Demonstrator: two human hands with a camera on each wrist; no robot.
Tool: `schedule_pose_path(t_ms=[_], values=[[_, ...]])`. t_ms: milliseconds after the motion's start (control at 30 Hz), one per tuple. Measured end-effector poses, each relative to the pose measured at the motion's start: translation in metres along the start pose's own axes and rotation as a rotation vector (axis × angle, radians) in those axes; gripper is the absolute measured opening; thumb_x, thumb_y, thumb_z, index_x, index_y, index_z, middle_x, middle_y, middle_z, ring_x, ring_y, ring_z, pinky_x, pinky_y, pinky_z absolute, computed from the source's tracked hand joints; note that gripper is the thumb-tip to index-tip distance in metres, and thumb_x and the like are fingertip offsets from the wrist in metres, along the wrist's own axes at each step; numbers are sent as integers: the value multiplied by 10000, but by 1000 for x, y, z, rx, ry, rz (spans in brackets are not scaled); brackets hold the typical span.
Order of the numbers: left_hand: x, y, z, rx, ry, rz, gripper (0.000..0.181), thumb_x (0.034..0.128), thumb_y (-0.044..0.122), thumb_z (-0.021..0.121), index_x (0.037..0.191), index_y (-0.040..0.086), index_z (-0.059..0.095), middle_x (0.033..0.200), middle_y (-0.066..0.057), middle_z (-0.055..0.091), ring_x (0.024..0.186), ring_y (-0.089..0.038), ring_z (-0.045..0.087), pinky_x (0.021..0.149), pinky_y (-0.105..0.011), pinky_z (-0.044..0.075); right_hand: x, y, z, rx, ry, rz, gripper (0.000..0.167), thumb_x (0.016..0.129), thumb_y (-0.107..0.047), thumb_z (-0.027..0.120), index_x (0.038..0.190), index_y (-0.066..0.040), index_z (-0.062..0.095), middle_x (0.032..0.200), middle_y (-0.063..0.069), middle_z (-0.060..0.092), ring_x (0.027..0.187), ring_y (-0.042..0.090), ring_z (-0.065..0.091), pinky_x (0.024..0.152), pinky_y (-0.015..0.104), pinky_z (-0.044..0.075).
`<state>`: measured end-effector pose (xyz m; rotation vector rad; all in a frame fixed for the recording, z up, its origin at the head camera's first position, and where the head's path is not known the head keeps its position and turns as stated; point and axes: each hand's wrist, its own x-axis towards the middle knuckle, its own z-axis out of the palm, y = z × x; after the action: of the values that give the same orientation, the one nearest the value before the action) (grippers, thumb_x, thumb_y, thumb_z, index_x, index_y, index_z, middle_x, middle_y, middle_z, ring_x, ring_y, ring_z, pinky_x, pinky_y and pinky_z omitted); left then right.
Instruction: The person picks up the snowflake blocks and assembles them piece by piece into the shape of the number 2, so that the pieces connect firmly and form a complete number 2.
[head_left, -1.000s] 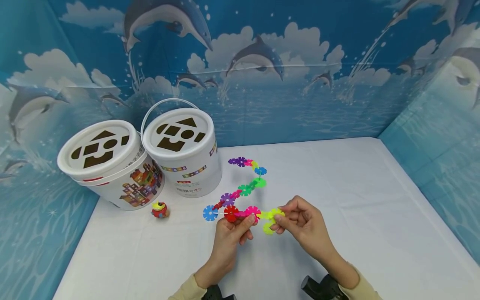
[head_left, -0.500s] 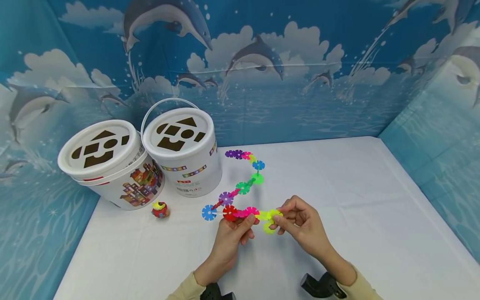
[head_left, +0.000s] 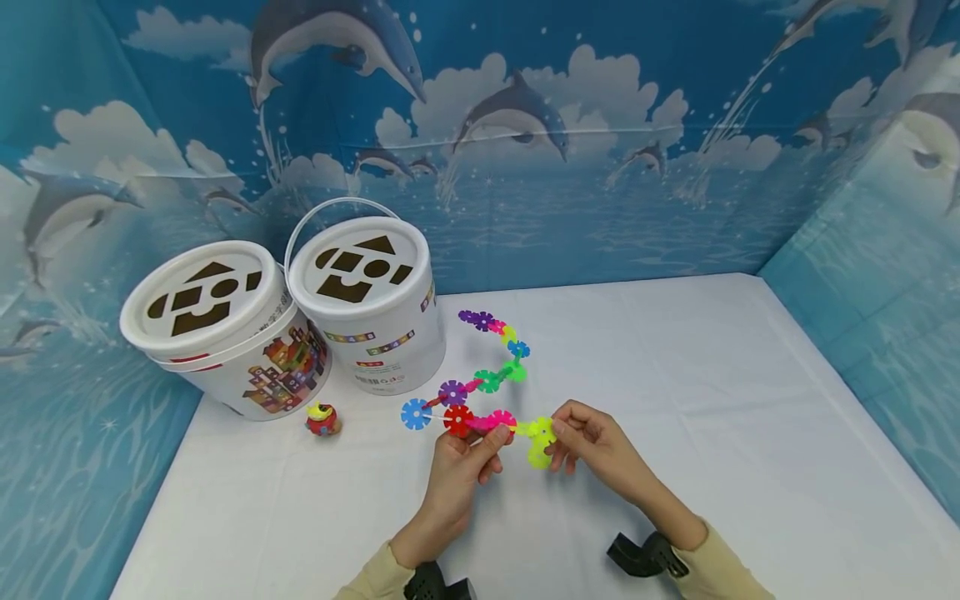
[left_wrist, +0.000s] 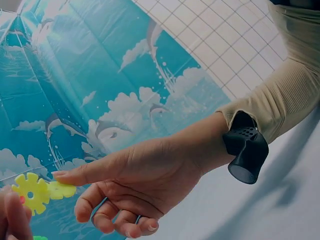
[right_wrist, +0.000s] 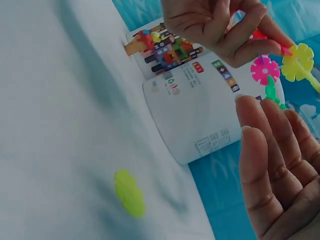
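Note:
My left hand (head_left: pixel 457 487) pinches a chain of coloured plastic snowflake discs near a pink disc (head_left: pixel 501 422). The chain bends away over the table, through a red disc (head_left: pixel 458 420) and a blue disc (head_left: pixel 416 413) to purple discs (head_left: pixel 483 321) at its far end. My right hand (head_left: pixel 596 450) holds the yellow end disc (head_left: pixel 542 430) with thumb and index finger; the left wrist view shows the thumb on an edge-on yellow disc (left_wrist: pixel 62 190). Its other fingers (right_wrist: pixel 287 135) are loosely bent. A separate yellow-green disc (right_wrist: pixel 130 192) shows apart from the chain, against the white table.
Two white lidded buckets (head_left: pixel 375 350) (head_left: pixel 225 367) stand at the back left, their lids cut with shaped holes. A small red and yellow toy figure (head_left: pixel 322 420) sits before them. A dolphin-print cloth (head_left: pixel 600 208) hangs behind the white table (head_left: pixel 712 375).
The yellow end of the chain and my right hand have shifted slightly left. The chain's far end moved back, then forward again. The lower yellow-green disc has stayed nearly in place.

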<state>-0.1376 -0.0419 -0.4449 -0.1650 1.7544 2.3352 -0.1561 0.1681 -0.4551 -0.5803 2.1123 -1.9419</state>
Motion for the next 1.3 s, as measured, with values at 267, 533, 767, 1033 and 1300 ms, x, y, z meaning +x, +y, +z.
schedule_pose_path(t_ms=[267, 533, 767, 1033, 1300], values=[[2, 1, -1, -3, 37, -24, 324, 866, 258, 713, 989, -40, 675, 810, -54, 683, 500, -96, 458, 488, -178, 355, 4, 21, -8, -43, -33, 43, 131, 988, -75, 499, 921, 34, 532, 776, 257, 613, 632, 340, 629, 516, 420, 519], [0, 3, -1, -31, 19, -19, 303, 866, 246, 714, 959, -41, 678, 796, -46, 687, 498, -82, 464, 482, -168, 355, 7, 48, 4, -687, 31, 136, 312, 815, -299, 758, 820, -134, 494, 642, -89, 500, 497, 52, 438, 468, 214, 343], [-2, 3, -3, -40, -11, -5, 335, 862, 267, 716, 996, -38, 684, 798, -40, 682, 499, -88, 451, 488, -169, 359, 8, 43, 11, -812, 62, 225, 373, 728, -273, 830, 801, -124, 497, 671, -38, 431, 571, 104, 381, 527, 252, 310], [-2, 3, -1, -46, -55, 64, 288, 882, 243, 694, 974, -29, 685, 796, -27, 685, 496, -67, 465, 471, -162, 354, 4, 31, 4, -672, 62, 99, 272, 768, -110, 796, 857, -103, 539, 648, -83, 498, 520, 55, 452, 494, 224, 396], [-2, 5, -1, -71, -12, 9, 222, 871, 190, 707, 903, -29, 684, 774, -51, 678, 476, -86, 461, 459, -166, 351, -2, -8, -5, -132, 201, 99, 272, 812, 25, 716, 1036, 28, 562, 771, 151, 609, 616, 338, 631, 576, 359, 548]])
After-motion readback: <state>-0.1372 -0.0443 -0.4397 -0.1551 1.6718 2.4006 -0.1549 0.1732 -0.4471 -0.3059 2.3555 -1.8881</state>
